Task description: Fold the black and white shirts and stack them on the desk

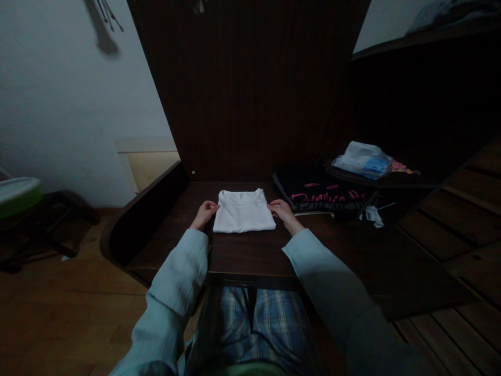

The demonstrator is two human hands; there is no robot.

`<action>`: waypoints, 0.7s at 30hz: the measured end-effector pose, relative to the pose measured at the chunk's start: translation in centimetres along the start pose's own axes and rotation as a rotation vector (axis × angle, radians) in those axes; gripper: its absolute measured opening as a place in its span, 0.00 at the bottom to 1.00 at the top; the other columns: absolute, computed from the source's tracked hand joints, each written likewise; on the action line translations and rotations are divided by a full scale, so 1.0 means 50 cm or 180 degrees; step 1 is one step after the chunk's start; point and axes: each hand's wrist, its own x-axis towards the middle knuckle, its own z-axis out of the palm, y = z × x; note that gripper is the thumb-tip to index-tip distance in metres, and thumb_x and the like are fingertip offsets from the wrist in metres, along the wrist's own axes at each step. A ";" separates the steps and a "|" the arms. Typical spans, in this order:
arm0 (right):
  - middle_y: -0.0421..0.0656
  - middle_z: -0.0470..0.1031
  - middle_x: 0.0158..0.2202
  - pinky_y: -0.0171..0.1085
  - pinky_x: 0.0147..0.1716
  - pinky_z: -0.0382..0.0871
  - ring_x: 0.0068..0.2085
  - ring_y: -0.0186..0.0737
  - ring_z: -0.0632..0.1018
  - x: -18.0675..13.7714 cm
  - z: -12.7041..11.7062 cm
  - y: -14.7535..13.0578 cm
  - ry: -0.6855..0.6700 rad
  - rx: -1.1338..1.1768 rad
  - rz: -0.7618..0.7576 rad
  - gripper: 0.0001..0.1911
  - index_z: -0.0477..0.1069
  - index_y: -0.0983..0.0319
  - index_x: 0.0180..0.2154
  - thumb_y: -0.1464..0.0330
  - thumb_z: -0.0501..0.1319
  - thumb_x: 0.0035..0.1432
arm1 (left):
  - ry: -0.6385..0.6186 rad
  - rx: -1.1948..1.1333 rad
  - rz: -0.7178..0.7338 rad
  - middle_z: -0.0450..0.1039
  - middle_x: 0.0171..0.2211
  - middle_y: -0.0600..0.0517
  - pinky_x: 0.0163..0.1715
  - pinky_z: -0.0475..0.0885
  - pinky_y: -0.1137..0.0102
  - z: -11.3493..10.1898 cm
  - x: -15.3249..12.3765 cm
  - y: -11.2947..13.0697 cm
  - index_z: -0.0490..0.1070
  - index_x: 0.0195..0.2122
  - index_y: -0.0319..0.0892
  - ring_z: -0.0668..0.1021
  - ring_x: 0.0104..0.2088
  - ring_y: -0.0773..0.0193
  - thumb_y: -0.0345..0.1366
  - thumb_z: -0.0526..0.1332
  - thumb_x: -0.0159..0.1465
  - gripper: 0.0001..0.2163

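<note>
1. Raised side panel [146,216]: bounds the dark desktop [250,256] on the left; a strip of wood separates it from the hand.
2. Left hand [205,214]: fingertips together, pinching the left edge of the folded white shirt [245,213].
3. Shirt: flat, with room before the front edge.
4. Right hand [282,211]: pinched on its right edge.
5. Black printed cloth [317,188]: just beside, narrowing that side.

Pink lettering [327,197] on black cloth [319,191], only "UNC" clearly legible
</note>
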 end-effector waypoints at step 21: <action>0.32 0.63 0.16 0.30 0.19 0.62 0.19 0.31 0.69 0.004 0.004 0.006 0.0423 -0.0840 -0.0458 0.07 0.58 0.59 0.24 0.70 0.58 0.47 | 0.0473 0.0528 0.0244 0.66 0.19 0.56 0.25 0.62 0.74 -0.009 0.014 -0.015 0.67 0.22 0.40 0.69 0.23 0.68 0.35 0.62 0.46 0.05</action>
